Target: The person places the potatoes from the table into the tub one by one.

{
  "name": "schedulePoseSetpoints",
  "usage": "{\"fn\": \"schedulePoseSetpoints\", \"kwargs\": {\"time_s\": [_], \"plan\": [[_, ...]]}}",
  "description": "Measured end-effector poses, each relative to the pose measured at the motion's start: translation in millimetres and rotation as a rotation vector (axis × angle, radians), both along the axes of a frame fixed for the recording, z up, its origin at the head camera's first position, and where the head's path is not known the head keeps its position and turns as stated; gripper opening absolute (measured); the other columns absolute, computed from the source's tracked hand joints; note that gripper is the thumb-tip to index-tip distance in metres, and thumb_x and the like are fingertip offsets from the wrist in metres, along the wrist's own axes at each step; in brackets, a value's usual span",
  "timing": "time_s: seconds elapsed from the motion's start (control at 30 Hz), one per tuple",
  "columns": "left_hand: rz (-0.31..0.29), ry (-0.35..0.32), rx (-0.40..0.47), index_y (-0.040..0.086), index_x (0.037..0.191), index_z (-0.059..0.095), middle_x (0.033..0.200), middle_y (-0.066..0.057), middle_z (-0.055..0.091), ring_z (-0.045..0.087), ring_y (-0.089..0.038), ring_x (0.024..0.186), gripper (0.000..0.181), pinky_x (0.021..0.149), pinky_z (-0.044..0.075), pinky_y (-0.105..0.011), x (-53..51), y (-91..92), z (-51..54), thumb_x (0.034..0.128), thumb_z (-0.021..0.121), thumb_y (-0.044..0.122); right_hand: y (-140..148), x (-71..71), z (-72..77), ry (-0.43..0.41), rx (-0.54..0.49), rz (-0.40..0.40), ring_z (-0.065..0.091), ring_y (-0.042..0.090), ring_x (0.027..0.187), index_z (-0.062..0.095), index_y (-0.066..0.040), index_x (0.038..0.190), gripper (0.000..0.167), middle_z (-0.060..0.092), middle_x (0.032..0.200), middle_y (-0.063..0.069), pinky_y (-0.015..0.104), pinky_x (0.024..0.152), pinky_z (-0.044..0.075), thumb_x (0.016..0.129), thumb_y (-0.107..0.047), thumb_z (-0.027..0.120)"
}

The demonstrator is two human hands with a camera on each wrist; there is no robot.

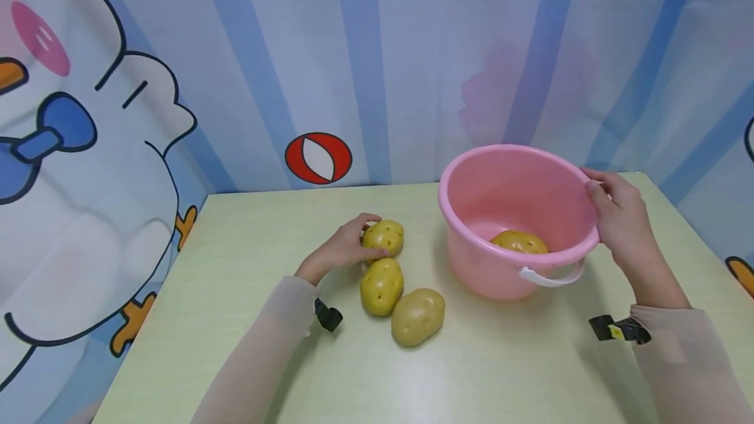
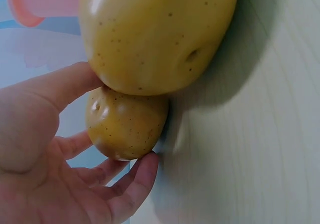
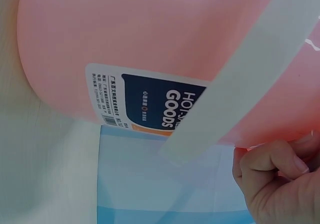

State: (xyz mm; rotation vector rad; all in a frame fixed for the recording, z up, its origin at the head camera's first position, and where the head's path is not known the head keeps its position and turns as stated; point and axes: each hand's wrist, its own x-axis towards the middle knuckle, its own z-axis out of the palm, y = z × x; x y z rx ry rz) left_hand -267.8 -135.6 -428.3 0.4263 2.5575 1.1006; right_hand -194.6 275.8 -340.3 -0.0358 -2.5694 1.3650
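My left hand [image 1: 343,245] is at the farthest of three yellow-brown potatoes on the table, its fingers around the far potato [image 1: 384,238] and its thumb on the near side. In the left wrist view this potato [image 2: 127,126] lies partly behind a nearer, larger-looking one [image 2: 160,38]. A middle potato [image 1: 381,287] and a paler front potato [image 1: 418,317] lie close together. At the right, my right hand [image 1: 623,211] grips the rim of a pink bucket [image 1: 480,273], which leans a little toward me. One more potato [image 1: 518,241] rests inside it, partly hidden by the near rim.
The bucket's white handle [image 1: 554,277] hangs down on its near right side. A printed label [image 3: 145,101] is on the bucket wall. Behind the pale wooden table [image 1: 253,228] stands a blue striped cloth backdrop [image 1: 406,70] with cartoon figures.
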Motion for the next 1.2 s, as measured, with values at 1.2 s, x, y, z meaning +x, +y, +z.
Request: {"fn": "schedulePoseSetpoints", "kwargs": {"time_s": [1.2], "plan": [[0.048, -0.007, 0.024, 0.015, 0.149, 0.039, 0.145, -0.014, 0.046, 0.048, -0.030, 0.126, 0.074, 0.105, 0.041, -0.052, -0.2, -14.0, -3.1, 0.0884, 0.074, 0.039, 1, -1.7, 0.1, 0.000, -0.002, 0.017, 0.056, 0.003, 0.067, 0.034, 0.008, 0.150, 0.052, 0.048, 0.116, 0.028, 0.022, 0.051, 0.052, 0.110, -0.025, 0.030]]}}
